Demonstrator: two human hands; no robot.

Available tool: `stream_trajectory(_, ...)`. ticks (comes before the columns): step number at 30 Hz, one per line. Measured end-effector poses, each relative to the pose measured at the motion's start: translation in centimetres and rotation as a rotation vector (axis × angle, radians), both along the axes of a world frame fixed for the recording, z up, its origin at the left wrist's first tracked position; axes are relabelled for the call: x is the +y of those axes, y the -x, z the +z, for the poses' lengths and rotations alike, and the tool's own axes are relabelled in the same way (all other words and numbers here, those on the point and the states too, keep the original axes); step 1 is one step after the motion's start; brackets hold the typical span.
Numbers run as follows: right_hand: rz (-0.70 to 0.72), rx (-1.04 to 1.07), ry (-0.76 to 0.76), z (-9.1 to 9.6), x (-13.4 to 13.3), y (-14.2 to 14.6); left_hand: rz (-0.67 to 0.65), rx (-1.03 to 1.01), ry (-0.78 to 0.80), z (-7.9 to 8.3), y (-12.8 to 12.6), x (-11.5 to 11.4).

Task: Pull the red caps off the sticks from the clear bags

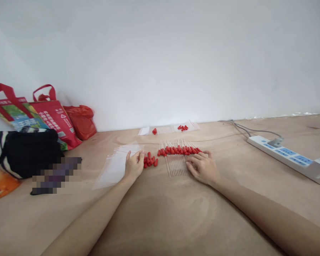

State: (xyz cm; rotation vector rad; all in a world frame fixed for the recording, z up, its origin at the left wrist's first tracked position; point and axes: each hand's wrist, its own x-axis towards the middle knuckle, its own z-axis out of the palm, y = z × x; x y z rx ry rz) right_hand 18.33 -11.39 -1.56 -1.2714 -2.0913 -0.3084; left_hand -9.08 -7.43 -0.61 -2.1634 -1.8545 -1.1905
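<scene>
Left hand (134, 165) lay curled, grip unclear, red caps (150, 160) at its three o'clock; right hand (202, 167) lay open, touching droppers (177, 151) at ten o'clock.

Both forearms are showing bare along their whole visible length, long and slender, narrowing toward the wrists, and the left hand (134, 165) and the right hand (202, 167) are likewise showing bare, fingers slim, nails too small to make out

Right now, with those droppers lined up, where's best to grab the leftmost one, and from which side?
Probably pinch its red bulb, coming from above-left: the bulb is the thickest part, the glass stem is thin and flat on the table, and the other droppers crowd its right.
</scene>
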Motion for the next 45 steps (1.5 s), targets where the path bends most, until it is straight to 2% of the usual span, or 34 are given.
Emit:
stream_trajectory(5, 0.033, -0.054, 0.074, 0.5, -0.4, -0.2, -0.019, -0.036, -0.045, 0.1, 0.3, 0.0)
stream_trajectory(9, 0.058, -0.053, 0.111, 0.5, -0.4, -0.2, 0.03, 0.057, -0.071, 1.2, 0.1, 0.2)
stream_trajectory(11, 0.06, -0.012, 0.115, 0.4, -0.2, -0.2, 0.069, 0.151, 0.013, 2.3, -0.4, 0.5)
stream_trajectory(15, 0.033, 0.065, 0.114, 0.3, 0.1, -0.4, 0.092, 0.306, 0.371, 4.4, -2.5, 2.1)
stream_trajectory(17, 0.015, 0.07, 0.12, 0.4, 0.2, -0.6, 0.089, 0.33, 0.491, 5.0, -3.7, 3.1)
stream_trajectory(22, -0.006, 0.064, 0.139, 0.4, 0.3, -1.0, 0.139, 0.329, 0.662, 5.0, -5.6, 5.0)
stream_trajectory(27, -0.008, 0.071, 0.116, 0.3, 0.6, -1.1, 0.191, 0.331, 0.71, 5.1, -6.4, 5.4)
stream_trajectory(31, -0.012, 0.107, 0.063, 0.0, 0.8, -1.1, 0.255, 0.362, 0.558, 6.4, -5.7, 4.7)
stream_trajectory(34, -0.021, 0.145, -0.009, -0.2, 1.0, -1.2, 0.218, 0.382, 0.326, 7.0, -4.8, 2.7)
stream_trajectory(37, 0.006, 0.156, -0.079, -0.2, 0.9, -1.2, -0.044, 0.369, -0.002, 6.1, -4.1, -0.5)
stream_trajectory(41, 0.14, 0.048, -0.132, 0.3, -0.1, -0.7, -0.378, 0.405, -0.245, 3.0, -3.8, -4.5)
stream_trajectory(45, 0.286, -0.067, -0.172, 0.7, -1.2, 0.5, -0.519, 0.331, -0.377, 0.9, -3.9, -5.8)
